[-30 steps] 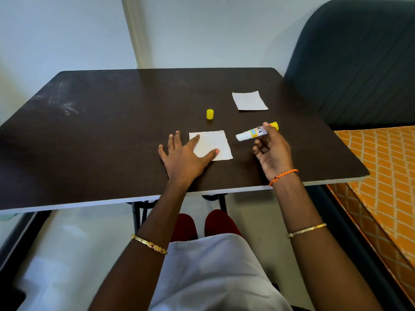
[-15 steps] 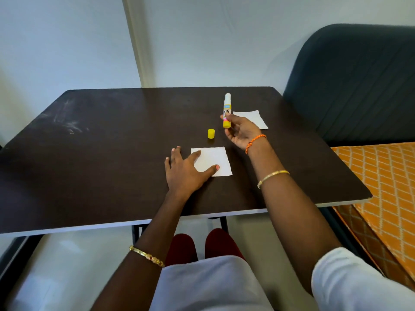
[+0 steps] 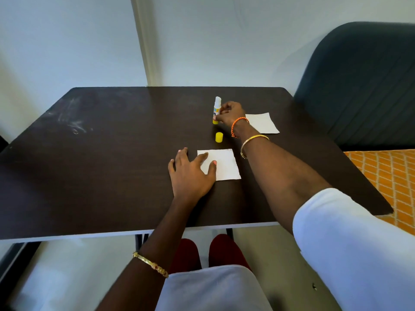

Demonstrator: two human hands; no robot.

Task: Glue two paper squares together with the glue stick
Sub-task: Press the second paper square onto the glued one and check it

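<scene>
Dark tabletop point(image 3: 101, 167), left hand point(image 3: 190, 173) spread flat – fingers pinning the near paper square point(image 3: 222, 164), right hand point(image 3: 229, 114) pinching the uncapped glue stick point(image 3: 216, 108) upright on the tabletop, yellow cap point(image 3: 219, 137) just nearer, second paper square point(image 3: 263, 123) beside the right wrist.

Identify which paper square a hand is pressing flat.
The near paper square, under the left hand; the far paper square lies untouched beyond the right wrist.
</scene>
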